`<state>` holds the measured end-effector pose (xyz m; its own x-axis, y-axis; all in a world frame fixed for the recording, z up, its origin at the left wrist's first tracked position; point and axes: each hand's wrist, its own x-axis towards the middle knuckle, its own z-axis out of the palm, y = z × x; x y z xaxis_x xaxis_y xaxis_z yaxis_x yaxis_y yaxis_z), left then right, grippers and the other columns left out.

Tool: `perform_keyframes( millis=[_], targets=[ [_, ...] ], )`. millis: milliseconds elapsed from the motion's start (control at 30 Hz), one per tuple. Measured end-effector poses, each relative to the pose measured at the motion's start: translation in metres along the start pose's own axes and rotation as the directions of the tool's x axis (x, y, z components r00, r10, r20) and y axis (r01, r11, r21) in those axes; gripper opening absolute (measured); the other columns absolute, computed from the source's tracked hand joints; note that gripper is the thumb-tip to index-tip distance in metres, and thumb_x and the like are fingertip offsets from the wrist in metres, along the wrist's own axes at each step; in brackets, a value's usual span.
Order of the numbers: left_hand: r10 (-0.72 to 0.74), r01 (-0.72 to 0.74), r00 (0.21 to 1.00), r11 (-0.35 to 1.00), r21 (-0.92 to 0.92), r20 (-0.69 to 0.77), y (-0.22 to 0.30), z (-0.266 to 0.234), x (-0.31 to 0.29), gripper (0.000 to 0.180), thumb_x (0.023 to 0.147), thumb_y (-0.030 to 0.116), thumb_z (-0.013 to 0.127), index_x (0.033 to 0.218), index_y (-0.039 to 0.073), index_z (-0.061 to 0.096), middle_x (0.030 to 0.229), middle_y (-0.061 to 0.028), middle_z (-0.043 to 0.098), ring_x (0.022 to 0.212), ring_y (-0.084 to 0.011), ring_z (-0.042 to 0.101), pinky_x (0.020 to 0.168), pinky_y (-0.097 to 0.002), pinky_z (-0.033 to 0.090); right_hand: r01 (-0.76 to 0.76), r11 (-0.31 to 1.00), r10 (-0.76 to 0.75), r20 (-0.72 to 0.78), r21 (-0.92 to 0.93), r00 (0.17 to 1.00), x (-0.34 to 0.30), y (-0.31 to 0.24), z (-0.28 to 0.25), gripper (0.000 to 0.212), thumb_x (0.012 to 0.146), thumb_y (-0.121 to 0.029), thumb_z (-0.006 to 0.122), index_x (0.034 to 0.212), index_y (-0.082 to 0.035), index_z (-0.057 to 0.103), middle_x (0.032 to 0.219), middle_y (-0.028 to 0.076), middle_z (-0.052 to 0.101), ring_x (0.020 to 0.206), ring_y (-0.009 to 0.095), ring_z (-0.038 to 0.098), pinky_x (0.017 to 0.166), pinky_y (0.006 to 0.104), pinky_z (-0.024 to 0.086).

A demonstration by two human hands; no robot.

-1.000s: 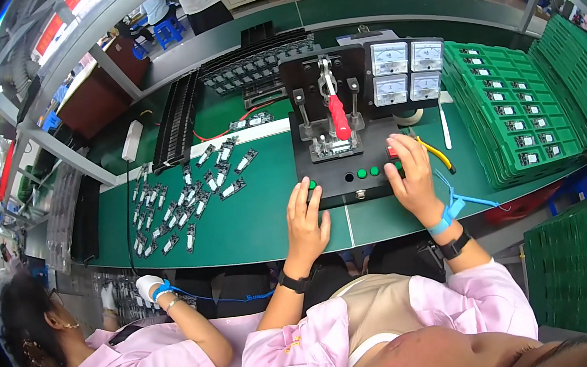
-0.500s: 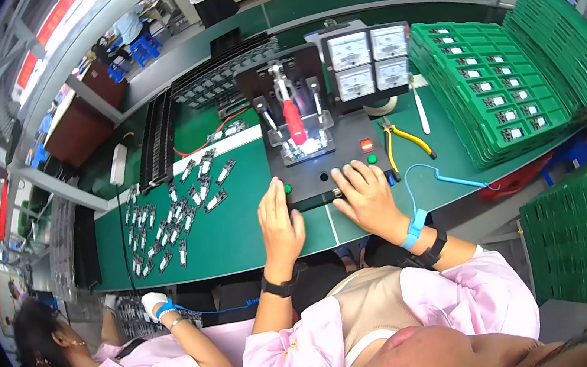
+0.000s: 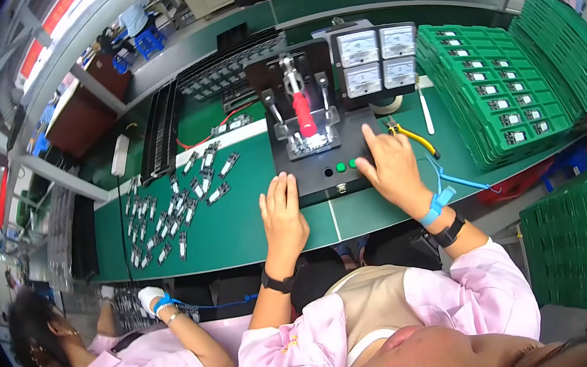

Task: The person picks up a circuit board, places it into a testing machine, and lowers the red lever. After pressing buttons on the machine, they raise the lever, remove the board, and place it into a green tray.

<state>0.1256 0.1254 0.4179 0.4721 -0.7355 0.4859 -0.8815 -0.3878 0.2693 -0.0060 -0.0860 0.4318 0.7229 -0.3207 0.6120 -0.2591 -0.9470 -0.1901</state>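
Observation:
A black test fixture (image 3: pixel 308 181) stands in front of me, with a red-handled toggle clamp (image 3: pixel 304 113) over a lit circuit board (image 3: pixel 314 140). My left hand (image 3: pixel 283 219) lies flat at its front left corner, fingers outstretched and holding nothing. Over the right part of the panel is my right hand (image 3: pixel 395 173), index finger extended and thumb beside a green button (image 3: pixel 352 164); whether it presses anything I cannot tell. It covers the panel's right end. Yellow-handled pliers (image 3: pixel 419 142) lie just beyond that hand. Behind the fixture's right side are four-part analog meters (image 3: pixel 378 59).
Several small boards (image 3: pixel 177 211) are scattered on the green bench at left. Green trays (image 3: pixel 498 91) holding boards are stacked at right, with more trays (image 3: pixel 577 226) below. A blue coiled cord (image 3: pixel 462 178) runs from my right wrist. A co-worker's gloved hand (image 3: pixel 151 300) is at lower left.
My right hand has moved right and away from me, off the front buttons, its index finger now stretched out. My left hand stays near the front left corner. The view has shifted slightly.

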Motion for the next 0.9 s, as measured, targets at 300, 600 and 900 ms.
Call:
perform_keyframes(
  millis=[300, 600, 900],
  targets=[
    [-0.009, 0.009, 1.000, 0.999, 0.046, 0.003, -0.001, 0.003, -0.006, 0.066, 0.071, -0.011, 0.051, 0.137, -0.002, 0.045, 0.140, -0.0194, 0.046, 0.132, -0.0359, 0.043, 0.106, -0.0543, 0.034, 0.151, 0.978, -0.147, -0.039, 0.141, 0.988, 0.029, -0.021, 0.002, 0.045, 0.084, -0.017, 0.067, 0.123, 0.004, 0.055, 0.107, 0.016, 0.059, 0.098, 0.033, 0.057, 0.088, 0.0458, 0.043],
    [0.004, -0.004, 1.000, 0.996, 0.090, -0.002, 0.006, 0.007, -0.003, 0.064, 0.073, -0.011, 0.049, 0.137, -0.003, 0.045, 0.139, -0.0204, 0.046, 0.132, -0.0358, 0.042, 0.106, -0.0542, 0.035, 0.196, 0.968, -0.190, -0.048, 0.156, 0.981, 0.065, -0.064, 0.039, 0.050, 0.083, -0.016, 0.067, 0.127, 0.004, 0.053, 0.104, 0.014, 0.059, 0.092, 0.031, 0.055, 0.082, 0.0411, 0.044],
    [0.025, -0.033, 0.999, 0.967, -0.252, -0.032, -0.043, -0.002, -0.015, 0.049, 0.075, -0.009, 0.054, 0.124, -0.004, 0.055, 0.139, -0.0215, 0.048, 0.131, -0.0369, 0.044, 0.108, -0.0470, 0.037, 0.279, 0.623, -0.538, 0.141, 0.731, 0.831, 0.094, -0.041, -0.036, 0.066, 0.084, -0.017, 0.065, 0.144, -0.005, 0.041, 0.127, 0.014, 0.059, 0.096, 0.033, 0.062, 0.086, 0.0419, 0.048]
  ],
)
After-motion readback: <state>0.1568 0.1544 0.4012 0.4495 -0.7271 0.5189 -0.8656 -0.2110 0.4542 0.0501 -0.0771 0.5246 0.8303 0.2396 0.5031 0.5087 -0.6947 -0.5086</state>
